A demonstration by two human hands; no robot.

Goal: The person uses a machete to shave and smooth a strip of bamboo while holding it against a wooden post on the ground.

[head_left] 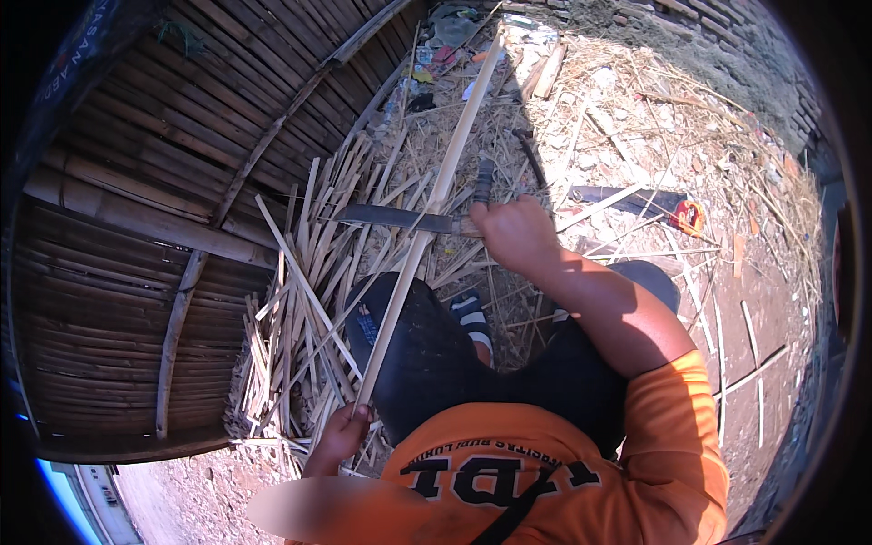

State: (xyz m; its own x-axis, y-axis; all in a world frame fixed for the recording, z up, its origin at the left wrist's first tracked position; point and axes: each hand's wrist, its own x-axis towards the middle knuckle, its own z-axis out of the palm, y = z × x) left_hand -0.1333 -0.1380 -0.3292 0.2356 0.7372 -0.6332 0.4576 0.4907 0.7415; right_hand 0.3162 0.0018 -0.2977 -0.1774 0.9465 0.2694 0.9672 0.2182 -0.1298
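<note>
My left hand (345, 431) is closed around the near end of a long, pale bamboo strip (392, 304). The strip slants up past my left knee to the far side of the work area. In my right hand (515, 232) is the handle of a machete (386, 217). Its broad dark blade points left and crosses the strip about midway along; whether it cuts into the strip, I cannot tell. Just beyond my right fist stands a short dark, banded piece (484, 180).
Split bamboo sticks (304, 300) lie piled left of my legs, beside a slatted bamboo wall (118, 227). A dark flat piece (627, 195) with a red item (690, 219) at its end lies to the right. Shavings and litter cover the ground toward a brick wall (708, 27).
</note>
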